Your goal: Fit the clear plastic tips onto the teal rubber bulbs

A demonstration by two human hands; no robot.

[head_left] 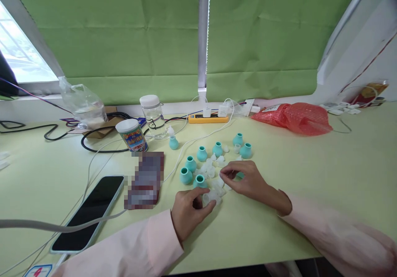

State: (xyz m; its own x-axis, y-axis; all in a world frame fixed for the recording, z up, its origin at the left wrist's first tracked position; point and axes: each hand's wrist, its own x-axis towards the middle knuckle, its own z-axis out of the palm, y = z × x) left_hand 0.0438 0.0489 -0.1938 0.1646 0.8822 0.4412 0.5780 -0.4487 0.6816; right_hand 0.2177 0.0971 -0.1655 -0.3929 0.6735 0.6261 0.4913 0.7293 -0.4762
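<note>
My left hand (192, 211) curls thumb and forefinger around a small translucent plastic cap (206, 198) at the near edge of a loose pile. My right hand (246, 180) pinches its fingertips together over the pile's right side; whatever is between them is too small to make out. Several translucent plastic pieces (211, 170) lie scattered between the hands. Around them stand several round turquoise bulbs with open necks, one (200, 181) just beyond my left fingers. Another turquoise bulb (240, 175) is mostly hidden behind my right hand. Farther back, one bulb (173, 143) carries a whitish nozzle.
A black-screened phone (89, 215) and a blurred dark red object (145, 180) lie at left. Behind them stand a printed tub (132, 135) and a clear jar (153, 118). A yellow power strip (207, 120), cables and a red plastic bag (293, 118) line the back.
</note>
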